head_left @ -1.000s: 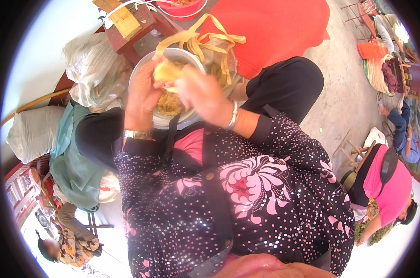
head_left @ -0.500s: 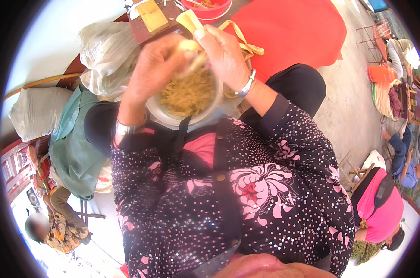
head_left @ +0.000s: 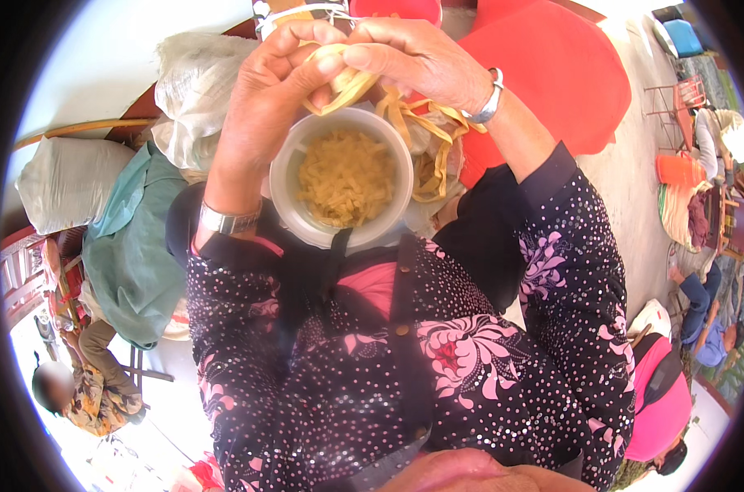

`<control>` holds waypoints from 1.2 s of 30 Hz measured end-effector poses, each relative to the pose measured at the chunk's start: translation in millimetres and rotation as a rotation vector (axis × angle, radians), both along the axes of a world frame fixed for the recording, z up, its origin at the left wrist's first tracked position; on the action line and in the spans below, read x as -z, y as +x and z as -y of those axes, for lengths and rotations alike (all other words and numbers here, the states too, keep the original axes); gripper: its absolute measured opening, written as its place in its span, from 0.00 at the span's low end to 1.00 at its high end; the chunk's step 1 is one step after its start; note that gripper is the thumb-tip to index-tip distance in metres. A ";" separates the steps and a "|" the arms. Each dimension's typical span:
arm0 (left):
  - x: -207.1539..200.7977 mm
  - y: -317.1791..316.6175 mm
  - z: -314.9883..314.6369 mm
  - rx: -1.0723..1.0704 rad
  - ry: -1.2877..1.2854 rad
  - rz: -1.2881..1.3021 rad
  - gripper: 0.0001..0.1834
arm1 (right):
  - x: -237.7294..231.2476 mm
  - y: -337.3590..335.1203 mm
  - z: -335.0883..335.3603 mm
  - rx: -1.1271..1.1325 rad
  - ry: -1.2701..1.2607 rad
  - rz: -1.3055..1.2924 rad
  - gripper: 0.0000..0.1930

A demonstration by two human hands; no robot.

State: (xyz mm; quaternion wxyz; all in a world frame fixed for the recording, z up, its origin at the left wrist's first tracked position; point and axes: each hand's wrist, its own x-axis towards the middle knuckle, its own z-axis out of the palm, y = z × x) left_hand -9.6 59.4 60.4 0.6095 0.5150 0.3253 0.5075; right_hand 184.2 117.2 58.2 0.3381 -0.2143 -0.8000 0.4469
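Note:
Above a white bucket (head_left: 280, 197), both my hands hold a flat yellow strip (head_left: 349, 85) bent into loops. The thumb and fingers of my left hand (head_left: 278, 78) pinch its left side. My right hand (head_left: 425, 61) is closed on the other side, thumb pressed on the strip near the left fingertips. Some of the fingers are hidden behind the strip. Many small folded yellow pieces (head_left: 346, 179) lie in the bucket, which stands close to my body. More long yellow strips (head_left: 446, 152) hang and lie in loose curves just right of the bucket.
A red sheet (head_left: 544, 82) spreads at the far right. A pink-red basin (head_left: 397, 8) stands beyond my hands. Pale sacks (head_left: 196, 90) and a green cloth (head_left: 134, 254) are on the left. People sit at both sides, one in a pink top (head_left: 663, 398).
Both hands have shifted farther from my body. The strip end that stuck up from my right hand is now bent into loops between both hands. More of the bucket shows.

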 end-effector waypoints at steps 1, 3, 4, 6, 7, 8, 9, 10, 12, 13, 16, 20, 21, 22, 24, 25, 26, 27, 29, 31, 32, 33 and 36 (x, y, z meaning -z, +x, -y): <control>-1.4 0.8 0.7 -0.010 -0.032 0.080 0.09 | -6.3 1.5 1.0 -0.036 -0.148 0.072 0.23; -3.5 9.3 4.5 -0.030 -0.093 0.241 0.12 | -9.2 -4.4 5.1 -0.054 -0.170 -0.013 0.21; -2.4 11.3 5.0 -0.035 -0.126 0.320 0.13 | -7.6 -5.1 5.8 -0.057 -0.183 -0.057 0.21; 2.2 5.2 5.9 0.070 -0.035 0.313 0.15 | 2.3 -4.1 5.4 -0.055 -0.230 -0.085 0.21; 2.3 2.7 9.8 0.050 -0.026 0.228 0.16 | 8.5 -5.0 7.4 -0.048 -0.259 -0.086 0.21; 0.4 1.8 14.7 0.031 -0.018 0.142 0.16 | 11.7 -5.7 9.2 -0.040 -0.287 -0.087 0.21; -2.6 9.3 21.4 -0.121 0.045 -0.053 0.18 | 11.8 -6.2 11.3 -0.039 -0.356 -0.079 0.21; -3.0 14.1 23.5 -0.162 0.126 -0.166 0.18 | 11.4 -7.4 13.9 -0.031 -0.382 -0.093 0.21; -2.6 18.4 26.2 -0.243 0.286 -0.393 0.20 | 11.3 -9.8 18.0 -0.014 -0.434 -0.122 0.20; -0.5 14.7 24.3 -0.234 0.364 -0.554 0.25 | 13.7 -10.5 17.6 -0.025 -0.445 -0.136 0.19; -1.1 20.4 25.7 -0.299 0.286 -0.479 0.25 | 19.9 -13.7 18.0 -0.027 -0.464 -0.175 0.18; -6.4 21.0 29.0 -0.243 0.040 -0.377 0.30 | 17.9 -22.9 26.0 0.053 -0.442 -0.252 0.17; -5.7 17.6 28.6 -0.225 0.026 -0.360 0.31 | 17.8 -24.1 26.9 0.073 -0.434 -0.279 0.17; -4.4 14.8 27.9 -0.203 0.013 -0.341 0.32 | 18.1 -23.4 27.5 0.073 -0.449 -0.281 0.18; 2.6 11.5 27.8 -0.120 -0.037 -0.222 0.32 | 18.7 -21.7 29.0 0.075 -0.478 -0.283 0.21; 5.3 11.0 28.6 -0.082 -0.064 -0.164 0.32 | 19.2 -21.0 29.8 0.075 -0.450 -0.287 0.21; 4.2 12.9 29.8 -0.029 -0.145 -0.009 0.32 | 19.0 -19.7 30.6 0.075 -0.421 -0.290 0.21; 1.4 16.2 31.4 0.023 -0.227 0.147 0.31 | 19.2 -18.1 31.3 0.075 -0.393 -0.294 0.20; 2.6 16.6 31.6 0.127 -0.291 0.344 0.31 | 19.0 -7.7 31.9 0.059 -0.377 -0.213 0.24; 10.3 10.8 26.6 0.231 -0.257 0.422 0.30 | 26.2 -5.5 28.4 0.162 -0.204 -0.192 0.24; 8.6 9.7 27.6 0.201 -0.279 0.427 0.30 | 27.1 -2.7 26.4 0.161 -0.189 -0.188 0.21; 5.4 8.7 28.9 0.170 -0.301 0.432 0.29 | 27.5 3.9 24.7 0.159 -0.175 -0.183 0.19; 16.2 -12.4 26.4 0.211 -0.293 0.548 0.25 | 29.0 22.4 24.1 0.206 -0.201 -0.165 0.17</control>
